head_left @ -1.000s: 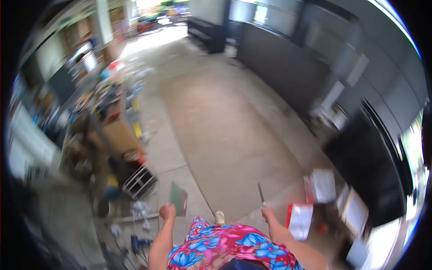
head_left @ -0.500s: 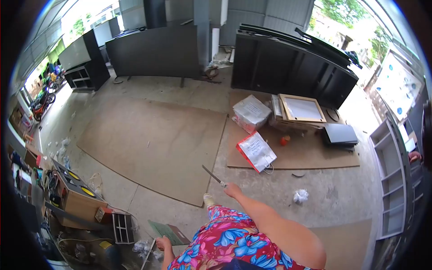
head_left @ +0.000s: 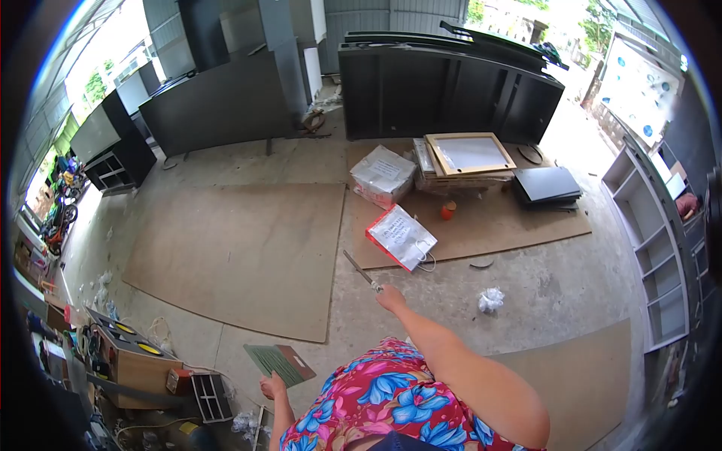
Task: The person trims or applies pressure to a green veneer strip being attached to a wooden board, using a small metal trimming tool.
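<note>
My right hand (head_left: 391, 298), arm stretched forward, is closed around one end of a long, thin grey blade-like tool (head_left: 359, 267) with a pale part by my fingers. The tool points away from me over the concrete floor. Low on the left, my left hand (head_left: 272, 386) grips the edge of a flat rectangular piece (head_left: 280, 363), mostly green with fine lines and a brown band at its right end. Ahead of the tool a white and red paper bag (head_left: 402, 237) with cord handles lies on the floor sheet.
Brown sheets (head_left: 241, 259) cover parts of the floor. Beyond stand a wrapped box (head_left: 383, 174), stacked framed panels (head_left: 470, 154), dark boards (head_left: 547, 186) and a large black cabinet (head_left: 451, 94). A crumpled white bundle (head_left: 491, 300) lies right; a wooden box (head_left: 135, 361) stands left.
My view has shifted rightward, so the room's things appear farther left. The green and brown piece is raised slightly and shows more of its face. Both hands keep their holds.
</note>
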Available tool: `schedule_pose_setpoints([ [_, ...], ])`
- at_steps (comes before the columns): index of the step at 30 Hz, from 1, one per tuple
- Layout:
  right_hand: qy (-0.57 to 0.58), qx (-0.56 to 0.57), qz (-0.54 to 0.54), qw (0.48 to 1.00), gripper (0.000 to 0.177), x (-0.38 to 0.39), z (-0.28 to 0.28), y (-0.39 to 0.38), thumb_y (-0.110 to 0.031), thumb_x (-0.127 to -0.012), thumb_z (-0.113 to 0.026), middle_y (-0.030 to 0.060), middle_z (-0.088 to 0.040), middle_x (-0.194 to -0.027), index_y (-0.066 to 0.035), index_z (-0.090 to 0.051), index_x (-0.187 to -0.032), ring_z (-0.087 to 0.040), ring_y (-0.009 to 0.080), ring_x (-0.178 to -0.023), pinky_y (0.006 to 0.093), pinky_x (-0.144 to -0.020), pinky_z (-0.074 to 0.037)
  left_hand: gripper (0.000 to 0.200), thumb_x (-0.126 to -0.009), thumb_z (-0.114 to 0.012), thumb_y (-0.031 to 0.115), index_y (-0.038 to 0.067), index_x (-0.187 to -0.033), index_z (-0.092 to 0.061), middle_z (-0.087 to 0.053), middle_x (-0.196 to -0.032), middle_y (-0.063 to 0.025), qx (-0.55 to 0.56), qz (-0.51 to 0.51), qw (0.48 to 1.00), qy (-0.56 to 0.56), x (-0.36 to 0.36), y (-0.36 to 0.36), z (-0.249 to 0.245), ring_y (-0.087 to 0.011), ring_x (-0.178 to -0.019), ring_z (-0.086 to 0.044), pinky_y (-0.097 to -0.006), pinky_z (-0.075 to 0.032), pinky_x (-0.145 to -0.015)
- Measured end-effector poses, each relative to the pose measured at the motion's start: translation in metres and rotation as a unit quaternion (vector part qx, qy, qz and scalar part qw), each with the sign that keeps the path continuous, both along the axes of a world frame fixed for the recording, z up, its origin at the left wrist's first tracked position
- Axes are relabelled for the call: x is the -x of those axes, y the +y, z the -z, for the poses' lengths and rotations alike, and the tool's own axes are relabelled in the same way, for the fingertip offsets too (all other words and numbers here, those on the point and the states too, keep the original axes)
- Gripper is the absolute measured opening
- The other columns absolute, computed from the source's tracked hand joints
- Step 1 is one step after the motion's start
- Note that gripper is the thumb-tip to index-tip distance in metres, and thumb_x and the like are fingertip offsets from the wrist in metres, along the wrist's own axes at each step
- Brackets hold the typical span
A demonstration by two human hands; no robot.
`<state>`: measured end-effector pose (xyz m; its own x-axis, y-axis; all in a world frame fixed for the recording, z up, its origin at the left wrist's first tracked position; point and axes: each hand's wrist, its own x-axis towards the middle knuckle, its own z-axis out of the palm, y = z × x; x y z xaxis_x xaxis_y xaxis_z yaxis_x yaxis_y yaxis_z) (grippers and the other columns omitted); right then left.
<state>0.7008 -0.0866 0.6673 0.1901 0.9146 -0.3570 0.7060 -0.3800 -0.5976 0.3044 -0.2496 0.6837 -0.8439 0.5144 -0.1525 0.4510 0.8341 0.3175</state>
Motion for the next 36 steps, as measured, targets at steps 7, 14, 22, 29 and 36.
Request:
schedule_pose_setpoints([
  [7,0.015,0.014,0.061,0.998,0.033,-0.080,0.001,-0.016,-0.027,-0.073,-0.055,0.0187,-0.061,-0.098,-0.007,-0.059,-0.098,-0.057,0.0354,-0.094,0.0446,-0.079,-0.045,0.033,-0.073,-0.065,0.028,0.003,-0.095,-0.063,-0.065,-0.088,-0.0181,-0.069,0.073,0.995,-0.009,-0.069,0.033,-0.014,-0.0363,-0.081,-0.062,-0.0438,-0.048,-0.072],
  [14,0.024,-0.024,0.219,0.975,0.036,-0.169,0.063,-0.068,-0.028,-0.072,-0.056,0.0207,-0.060,-0.097,-0.003,-0.059,-0.098,-0.057,0.0358,-0.093,0.0450,-0.079,-0.045,0.032,-0.073,-0.064,0.028,0.003,-0.092,-0.065,-0.066,-0.087,-0.0158,-0.038,0.131,0.990,-0.045,-0.120,0.076,-0.017,-0.0323,-0.082,-0.063,-0.0410,-0.047,-0.073],
  [22,0.015,-0.011,0.237,0.971,0.027,-0.216,0.147,-0.095,-0.025,-0.073,-0.058,0.0153,-0.061,-0.066,-0.001,-0.058,-0.085,-0.061,0.0269,-0.059,0.0380,-0.054,-0.048,0.037,-0.071,-0.065,0.033,0.001,-0.089,-0.065,-0.064,-0.085,-0.0203,-0.055,0.245,0.964,-0.082,-0.209,0.127,-0.040,-0.0343,-0.079,-0.062,-0.0416,-0.047,-0.070],
  [29,0.144,0.064,0.260,0.953,0.022,-0.223,0.094,-0.098,-0.022,-0.074,-0.058,0.0122,-0.060,-0.062,-0.001,-0.056,-0.077,-0.061,0.0254,-0.058,0.0388,-0.058,-0.047,0.032,-0.072,-0.065,0.031,0.006,-0.091,-0.065,-0.065,-0.083,-0.0172,-0.053,0.271,0.950,-0.144,-0.267,0.156,-0.078,-0.0337,-0.080,-0.062,-0.0417,-0.047,-0.072],
  [36,0.201,0.073,0.269,0.939,0.013,-0.221,0.073,-0.086,-0.016,-0.078,-0.059,0.0050,-0.054,-0.059,-0.004,-0.054,-0.078,-0.054,0.0140,-0.046,0.0287,-0.039,-0.041,0.030,-0.075,-0.063,0.028,0.008,-0.097,-0.065,-0.065,-0.081,-0.0156,-0.089,0.335,0.905,-0.247,-0.313,0.171,-0.129,-0.0326,-0.080,-0.062,-0.0399,-0.046,-0.072],
])
